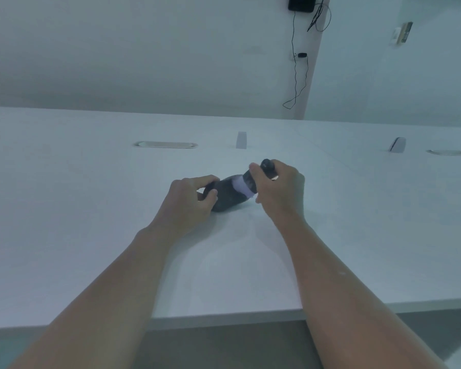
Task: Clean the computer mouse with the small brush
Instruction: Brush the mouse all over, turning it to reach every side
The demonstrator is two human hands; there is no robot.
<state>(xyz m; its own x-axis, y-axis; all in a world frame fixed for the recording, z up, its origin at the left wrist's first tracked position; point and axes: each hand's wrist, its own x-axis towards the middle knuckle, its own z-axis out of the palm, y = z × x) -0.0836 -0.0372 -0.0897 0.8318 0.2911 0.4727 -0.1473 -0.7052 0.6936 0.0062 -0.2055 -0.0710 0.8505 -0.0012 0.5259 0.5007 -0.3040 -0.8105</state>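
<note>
1. Mouse lies mid-desk, well back from the front edge; left hand grips its near end. Keep that hold firm.
2. Right hand grasps the brush, bristles on the mouse's far end. Probably best: short, light strokes along seams.

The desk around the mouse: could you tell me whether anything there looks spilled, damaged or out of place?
Nothing stands out. The left hand steadies the mouse on the desk, and the right hand works the brush over it.
</note>
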